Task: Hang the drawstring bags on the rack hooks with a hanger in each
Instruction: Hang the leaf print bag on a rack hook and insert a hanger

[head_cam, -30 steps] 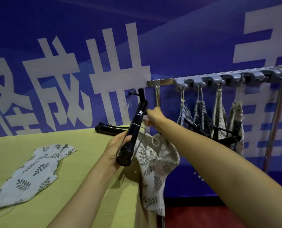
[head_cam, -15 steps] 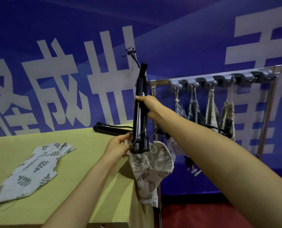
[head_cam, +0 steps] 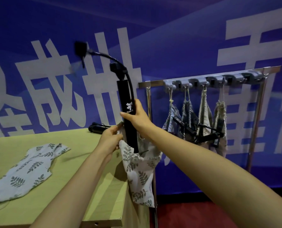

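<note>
My right hand (head_cam: pixel 137 118) grips a black folded hanger (head_cam: pixel 126 102) upright, its lower end inside the mouth of a leaf-print drawstring bag (head_cam: pixel 141 175). My left hand (head_cam: pixel 110 139) pinches the bag's rim open at the table's right edge. The bag hangs down beside the table. A second leaf-print bag (head_cam: pixel 28 168) lies flat on the table at the left. Another black hanger (head_cam: pixel 99 129) lies at the table's far edge. On the rack (head_cam: pixel 219 78) at the right, several bags (head_cam: pixel 204 116) hang from hooks with black hangers sticking out.
The yellow-green table (head_cam: pixel 81 162) fills the lower left. A blue banner with large white characters covers the wall behind. The rack's chrome posts (head_cam: pixel 149 102) stand just right of the table. Red floor shows at the lower right.
The hanger has gone from tilted to upright and its lower end now sits in the bag's mouth. My right hand shifted onto the hanger's body; my left hand moved to the bag's rim.
</note>
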`<control>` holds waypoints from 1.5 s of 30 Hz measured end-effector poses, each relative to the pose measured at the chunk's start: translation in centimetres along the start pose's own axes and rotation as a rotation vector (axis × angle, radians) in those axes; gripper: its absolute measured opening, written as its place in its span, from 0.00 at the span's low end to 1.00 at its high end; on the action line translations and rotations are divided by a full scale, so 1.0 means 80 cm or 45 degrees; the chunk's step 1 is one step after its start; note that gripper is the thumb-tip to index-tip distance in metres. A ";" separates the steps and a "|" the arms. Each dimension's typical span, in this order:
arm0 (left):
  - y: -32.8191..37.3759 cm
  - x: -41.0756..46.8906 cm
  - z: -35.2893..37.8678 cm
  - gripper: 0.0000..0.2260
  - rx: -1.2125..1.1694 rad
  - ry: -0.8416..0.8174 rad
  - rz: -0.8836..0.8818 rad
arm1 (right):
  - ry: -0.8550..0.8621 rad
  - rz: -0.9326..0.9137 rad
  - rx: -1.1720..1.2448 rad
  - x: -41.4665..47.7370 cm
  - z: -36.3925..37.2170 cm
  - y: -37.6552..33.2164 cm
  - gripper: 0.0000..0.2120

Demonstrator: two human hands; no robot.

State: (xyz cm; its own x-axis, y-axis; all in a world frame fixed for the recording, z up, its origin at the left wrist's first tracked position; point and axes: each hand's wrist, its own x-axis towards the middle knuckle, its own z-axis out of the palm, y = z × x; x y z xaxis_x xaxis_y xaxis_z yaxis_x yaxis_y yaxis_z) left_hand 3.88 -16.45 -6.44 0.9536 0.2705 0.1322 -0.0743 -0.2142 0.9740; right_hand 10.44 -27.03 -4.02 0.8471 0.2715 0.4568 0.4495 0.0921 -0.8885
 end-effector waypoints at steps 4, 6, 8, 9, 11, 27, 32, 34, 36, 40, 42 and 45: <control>0.016 0.003 0.014 0.17 -0.137 0.027 0.006 | -0.068 -0.149 -0.206 -0.018 -0.009 -0.004 0.27; 0.024 0.004 0.023 0.17 -0.196 0.009 0.044 | -0.069 -0.137 -0.260 -0.028 -0.017 -0.006 0.26; 0.032 -0.001 0.032 0.17 -0.303 -0.009 0.083 | -0.035 -0.097 -0.326 -0.038 -0.028 -0.006 0.24; 0.035 -0.005 0.038 0.18 -0.375 -0.007 0.086 | -0.024 -0.071 -0.351 -0.043 -0.034 -0.006 0.22; 0.037 -0.011 0.046 0.21 -0.550 -0.017 0.039 | -0.034 -0.006 -0.433 -0.054 -0.044 -0.004 0.20; 0.057 -0.044 0.081 0.10 -0.557 0.260 0.072 | 0.223 0.062 -1.312 -0.083 -0.129 0.008 0.22; 0.073 -0.055 0.096 0.09 -0.550 0.234 0.112 | 0.237 0.031 -1.123 -0.098 -0.146 0.006 0.09; 0.075 -0.061 0.105 0.08 -0.553 0.212 0.125 | 0.263 -0.048 -1.057 -0.105 -0.153 0.001 0.04; 0.076 -0.069 0.113 0.08 -0.547 0.186 0.129 | 0.262 -0.113 -1.024 -0.112 -0.159 -0.005 0.08; 0.074 -0.079 0.126 0.07 -0.526 0.144 0.138 | 0.308 -0.178 -1.067 -0.123 -0.181 -0.019 0.10; 0.072 -0.082 0.134 0.08 -0.505 0.110 0.125 | 0.335 -0.063 -0.944 -0.123 -0.198 -0.028 0.12; 0.078 -0.092 0.156 0.08 -0.463 -0.003 0.101 | 0.463 0.159 -0.294 -0.125 -0.225 -0.048 0.13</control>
State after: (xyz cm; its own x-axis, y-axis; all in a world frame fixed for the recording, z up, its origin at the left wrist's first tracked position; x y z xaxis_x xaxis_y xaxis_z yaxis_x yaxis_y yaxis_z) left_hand 0.04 -31.52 -3.65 0.9413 0.2645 0.2100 -0.2466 0.1135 0.9624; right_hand 5.36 -47.37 -4.35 0.9248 -0.0917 0.3694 0.3542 -0.1477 -0.9234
